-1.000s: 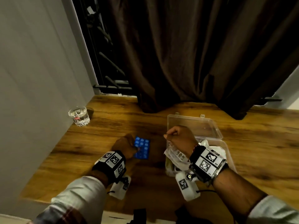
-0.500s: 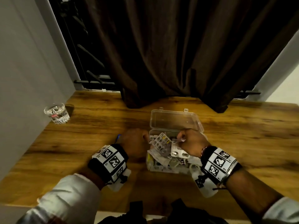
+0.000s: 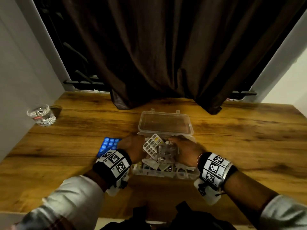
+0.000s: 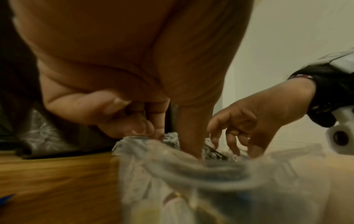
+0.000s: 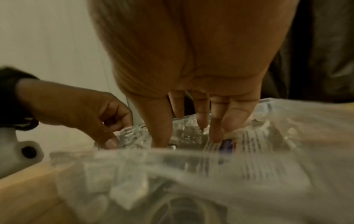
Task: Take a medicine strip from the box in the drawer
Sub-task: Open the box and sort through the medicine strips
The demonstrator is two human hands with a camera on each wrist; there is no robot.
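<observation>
The box (image 3: 166, 170) sits on the table (image 3: 74, 146) between the two hands, the left hand (image 3: 132, 146) at its left wall and the right hand (image 3: 186, 150) over its right part, with loose medicine strips (image 3: 152, 145) piled in it between them. Its lid (image 3: 165, 122) lies open flat on the table beyond both hands. A separate strip (image 3: 108, 145) lies on the table just left of the left hand, and a glass (image 3: 41, 114) stands well to that hand's left and farther back, by the wall (image 3: 20, 80).

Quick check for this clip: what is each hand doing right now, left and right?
Left hand: fingers curled, pinching a silver strip at the left end of the clear box.
Right hand: open, straight fingers reaching down into the strips, no grip on any.
</observation>
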